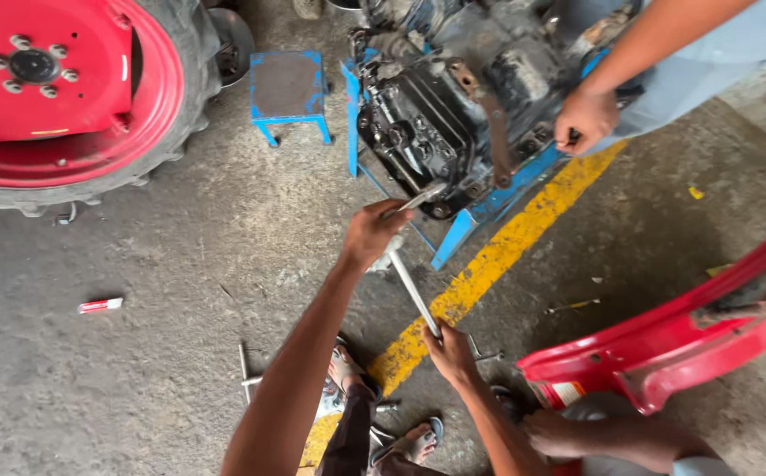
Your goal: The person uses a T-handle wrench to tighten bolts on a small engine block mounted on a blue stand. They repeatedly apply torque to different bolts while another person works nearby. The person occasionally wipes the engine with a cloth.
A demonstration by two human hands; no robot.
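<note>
Both hands grip the long metal wrench [414,286], left hand [371,234] near the black engine [427,123], right hand [449,351] at its lower end

Engine block [453,115] sits on a stand [480,207], far centre. Stool [288,88] just left of it; big wheel [66,88] far left. Tube [101,305] on floor, left, well apart from rest. Left hand [372,231] w/ long wrench [414,291] near side of block, right hand [449,351] nearer on handle. Co-worker's hand [584,119] on block's right side. Fender [665,344] near right. Loose tools [246,370] on floor, near centre-left.
</note>
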